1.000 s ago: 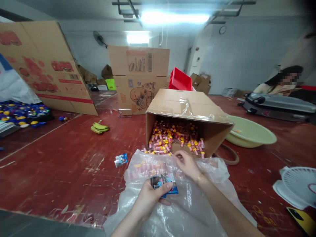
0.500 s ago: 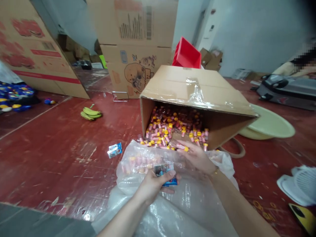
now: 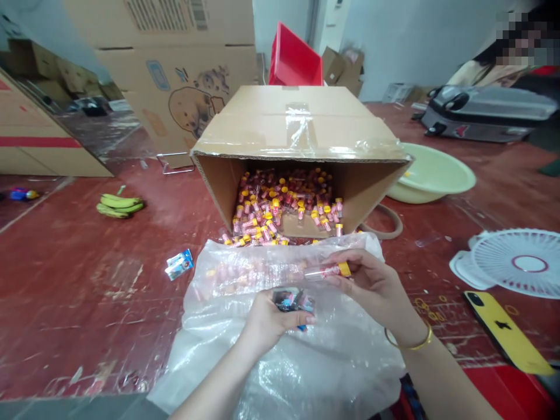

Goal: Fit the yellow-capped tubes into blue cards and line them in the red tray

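My left hand (image 3: 266, 319) is closed round a small stack of printed cards (image 3: 292, 301) over a clear plastic bag (image 3: 306, 373) spread on the floor. My right hand (image 3: 376, 286) pinches a small clear tube with a yellow cap (image 3: 329, 271), held level just above the cards. Behind the bag lies a cardboard box (image 3: 297, 125) tipped on its side, its open mouth facing me. Many more yellow-capped tubes (image 3: 280, 210) fill it and spill onto the bag's edge.
One loose card packet (image 3: 179, 264) lies on the red floor left of the bag, bananas (image 3: 117, 205) further left. A pale green basin (image 3: 431, 173), a white fan (image 3: 516, 262) and a yellow phone (image 3: 507, 333) sit right. Another person (image 3: 494, 64) sits beyond a suitcase (image 3: 485, 111).
My right hand has drawn back from the box mouth holding one tube and brought it over the cards. The view has tilted down and moved closer to the box.
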A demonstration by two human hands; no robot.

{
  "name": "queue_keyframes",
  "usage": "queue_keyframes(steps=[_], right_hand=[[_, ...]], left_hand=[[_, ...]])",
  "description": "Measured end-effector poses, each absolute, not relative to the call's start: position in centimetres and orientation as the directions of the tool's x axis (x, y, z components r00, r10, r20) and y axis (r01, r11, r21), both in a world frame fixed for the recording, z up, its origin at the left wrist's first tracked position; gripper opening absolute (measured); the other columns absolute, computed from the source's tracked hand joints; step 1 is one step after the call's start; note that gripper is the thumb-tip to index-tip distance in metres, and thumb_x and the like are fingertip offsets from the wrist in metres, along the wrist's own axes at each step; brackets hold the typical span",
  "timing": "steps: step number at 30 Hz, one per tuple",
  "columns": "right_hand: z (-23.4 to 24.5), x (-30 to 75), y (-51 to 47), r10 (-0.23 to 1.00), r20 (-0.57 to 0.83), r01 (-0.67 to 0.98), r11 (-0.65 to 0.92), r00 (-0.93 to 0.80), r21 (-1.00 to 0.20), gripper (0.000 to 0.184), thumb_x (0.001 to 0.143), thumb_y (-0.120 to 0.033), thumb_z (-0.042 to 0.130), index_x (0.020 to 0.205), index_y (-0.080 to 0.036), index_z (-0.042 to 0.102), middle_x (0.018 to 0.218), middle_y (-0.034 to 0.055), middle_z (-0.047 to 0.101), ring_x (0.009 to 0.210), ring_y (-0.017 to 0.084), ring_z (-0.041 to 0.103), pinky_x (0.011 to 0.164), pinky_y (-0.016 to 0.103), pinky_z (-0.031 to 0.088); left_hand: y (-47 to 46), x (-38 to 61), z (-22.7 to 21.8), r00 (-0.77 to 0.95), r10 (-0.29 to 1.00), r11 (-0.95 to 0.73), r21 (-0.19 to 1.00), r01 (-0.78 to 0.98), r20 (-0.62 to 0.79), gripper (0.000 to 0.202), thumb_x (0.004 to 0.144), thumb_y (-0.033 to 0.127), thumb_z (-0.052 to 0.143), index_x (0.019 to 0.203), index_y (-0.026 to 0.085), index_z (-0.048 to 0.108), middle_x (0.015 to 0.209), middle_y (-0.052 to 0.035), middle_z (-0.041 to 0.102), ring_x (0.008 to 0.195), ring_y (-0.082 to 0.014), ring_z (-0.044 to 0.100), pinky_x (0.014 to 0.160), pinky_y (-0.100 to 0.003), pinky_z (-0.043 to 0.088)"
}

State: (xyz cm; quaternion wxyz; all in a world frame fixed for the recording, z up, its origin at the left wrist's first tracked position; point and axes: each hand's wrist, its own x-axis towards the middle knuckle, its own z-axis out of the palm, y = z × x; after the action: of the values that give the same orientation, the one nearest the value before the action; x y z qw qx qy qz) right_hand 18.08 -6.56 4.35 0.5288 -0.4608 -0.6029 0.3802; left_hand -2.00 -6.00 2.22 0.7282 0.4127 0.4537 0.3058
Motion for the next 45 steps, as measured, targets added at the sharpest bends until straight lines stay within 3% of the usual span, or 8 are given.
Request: queue_keyframes(steps=[8, 13, 17, 24, 29, 33, 39, 45], right_hand=[[6.7, 18.0, -6.9, 0.872, 0.367, 0.447, 0.482, -0.323, -0.754, 0.036, 0.091, -0.018, 0.053, 0.125, -0.029, 0.055, 0.103, 0.0061, 0.061, 0.088, 0.017, 0.058, 0.07, 0.031, 0.052], [4.8, 17.9, -6.0, 0.955, 0.177, 0.128, 0.211, -0.238, -0.969, 0.019, 0.085, -0.027, 0.065, 0.097, -0.024, 0.051, 0.084, 0.0011, 0.057, 0.072, 0.013, 0.055, 0.064, 0.027, 0.048], [2.6, 17.7, -5.3, 0.982, 0.035, -0.062, 0.024, -0.187, -0.998, 0.023, 0.082, -0.036, 0.068, 0.085, -0.022, 0.05, 0.079, 0.0002, 0.057, 0.072, 0.013, 0.056, 0.067, 0.027, 0.048], [1.7, 15.7, -6.7, 0.966, 0.156, 0.094, 0.178, -0.207, -0.98, 0.021, 0.087, -0.041, 0.06, 0.096, -0.023, 0.054, 0.103, 0.0059, 0.058, 0.1, 0.02, 0.057, 0.09, 0.036, 0.047], [0.7, 13.5, -8.4, 0.963, 0.225, 0.203, 0.252, -0.147, -0.946, 0.078, 0.058, -0.029, 0.086, 0.119, -0.031, 0.036, 0.131, 0.0076, 0.039, 0.125, 0.027, 0.043, 0.101, 0.041, 0.044], [-0.2, 13.0, -8.7, 0.978, 0.198, 0.231, 0.207, -0.061, -0.951, 0.065, 0.063, -0.016, 0.078, 0.113, -0.031, 0.038, 0.122, 0.0059, 0.046, 0.115, 0.024, 0.051, 0.1, 0.044, 0.044], [-0.7, 13.3, -8.7, 0.992, 0.122, 0.092, 0.125, -0.037, -0.988, 0.071, 0.062, -0.011, 0.076, 0.118, -0.03, 0.037, 0.118, 0.0066, 0.049, 0.107, 0.022, 0.055, 0.087, 0.037, 0.052], [-0.9, 13.0, -8.8, 0.993, 0.113, -0.005, 0.112, -0.046, -0.994, 0.07, 0.062, -0.006, 0.074, 0.114, -0.031, 0.034, 0.113, 0.0045, 0.05, 0.094, 0.018, 0.058, 0.077, 0.032, 0.052]], left_hand=[[-5.9, -2.1, 2.3, 0.402, 0.812, 0.462, 0.887, -0.002, -0.423, 0.034, 0.048, 0.03, 0.089, 0.052, 0.015, 0.059, 0.051, 0.0033, 0.055, 0.049, -0.0113, 0.051, 0.049, -0.023, 0.045], [-6.1, -1.8, 2.4, 0.465, 0.796, 0.461, 0.886, -0.05, -0.388, 0.028, 0.06, 0.033, 0.085, 0.063, 0.012, 0.067, 0.061, -0.0031, 0.065, 0.057, -0.0129, 0.059, 0.055, -0.023, 0.047], [-6.3, -1.5, 2.7, 0.516, 0.71, 0.637, 0.749, -0.181, -0.479, 0.038, 0.068, 0.039, 0.081, 0.092, 0.012, 0.071, 0.088, -0.0131, 0.073, 0.079, -0.0244, 0.069, 0.06, -0.03, 0.055], [-5.6, -0.1, 2.7, 0.476, 0.708, 0.699, 0.609, -0.375, -0.521, 0.044, 0.065, 0.042, 0.082, 0.093, 0.01, 0.071, 0.089, -0.0148, 0.073, 0.078, -0.0248, 0.071, 0.062, -0.03, 0.057], [-5.0, 0.7, 3.0, 0.439, 0.71, 0.704, 0.58, -0.409, -0.551, 0.049, 0.061, 0.042, 0.086, 0.095, 0.009, 0.07, 0.086, -0.014, 0.074, 0.074, -0.0219, 0.07, 0.061, -0.027, 0.057], [-5.1, 0.2, 2.6, 0.454, 0.7, 0.713, 0.579, -0.395, -0.551, 0.054, 0.063, 0.049, 0.082, 0.096, 0.008, 0.07, 0.086, -0.015, 0.073, 0.07, -0.0208, 0.069, 0.058, -0.027, 0.056], [-5.7, -1.1, 1.8, 0.452, 0.76, 0.627, 0.71, -0.321, -0.466, 0.043, 0.063, 0.033, 0.086, 0.096, 0.009, 0.071, 0.079, -0.0101, 0.073, 0.065, -0.0156, 0.066, 0.066, -0.026, 0.053], [-5.9, -1.0, 1.9, 0.454, 0.76, 0.62, 0.729, -0.289, -0.465, 0.044, 0.066, 0.037, 0.083, 0.099, 0.01, 0.07, 0.079, -0.0102, 0.072, 0.065, -0.0173, 0.066, 0.065, -0.026, 0.051]])
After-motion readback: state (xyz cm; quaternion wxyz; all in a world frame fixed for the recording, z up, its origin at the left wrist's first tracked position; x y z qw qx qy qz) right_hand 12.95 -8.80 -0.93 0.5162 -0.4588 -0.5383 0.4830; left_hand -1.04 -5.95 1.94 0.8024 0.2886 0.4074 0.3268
